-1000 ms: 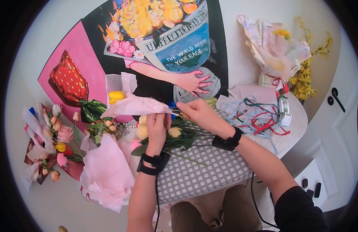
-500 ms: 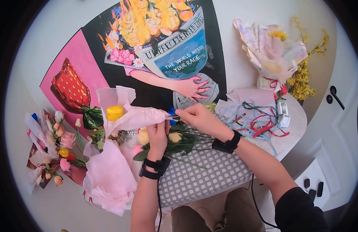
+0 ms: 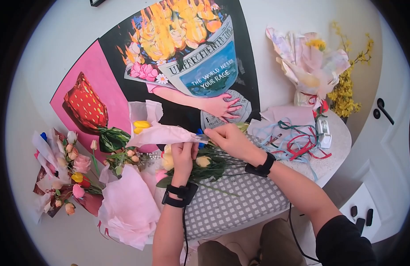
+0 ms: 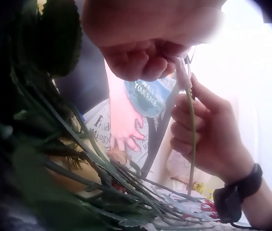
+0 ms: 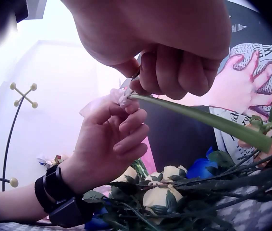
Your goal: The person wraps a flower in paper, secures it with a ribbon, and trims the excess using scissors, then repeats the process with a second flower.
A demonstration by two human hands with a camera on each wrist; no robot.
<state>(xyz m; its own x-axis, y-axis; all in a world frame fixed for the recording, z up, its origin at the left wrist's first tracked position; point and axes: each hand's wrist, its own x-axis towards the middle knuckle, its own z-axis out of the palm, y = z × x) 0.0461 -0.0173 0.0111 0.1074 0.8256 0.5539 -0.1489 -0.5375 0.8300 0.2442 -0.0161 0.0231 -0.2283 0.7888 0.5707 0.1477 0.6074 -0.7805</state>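
A yellow tulip [image 3: 141,127] lies inside pink tissue paper [image 3: 163,134], bunched tightly around its stem. My left hand [image 3: 183,155] grips the bunched end of this wrap. My right hand [image 3: 232,141] meets it there, thumb and forefinger pinching a small thin piece [image 5: 135,75] at the gathered paper; I cannot tell what this piece is. From the bunched paper the green stem [image 5: 203,118] runs out below the right hand's curled fingers. Cream roses [image 5: 161,198] and other leafy stems lie on the table beneath both hands.
A grey checked cloth [image 3: 231,206] covers the table's front. Loose pink tissue [image 3: 127,206] and a mixed bouquet [image 3: 65,173] are at left. Tangled ribbons [image 3: 298,142] and a white tape dispenser [image 3: 324,133] lie at right, before a wrapped bouquet [image 3: 309,66]. Paintings [image 3: 205,71] stand behind.
The wrapped tulip has tilted and turned slightly, its bloom facing the head camera most at half a second ago. Both hands stay together at the bunched paper. The head view has shifted a little.
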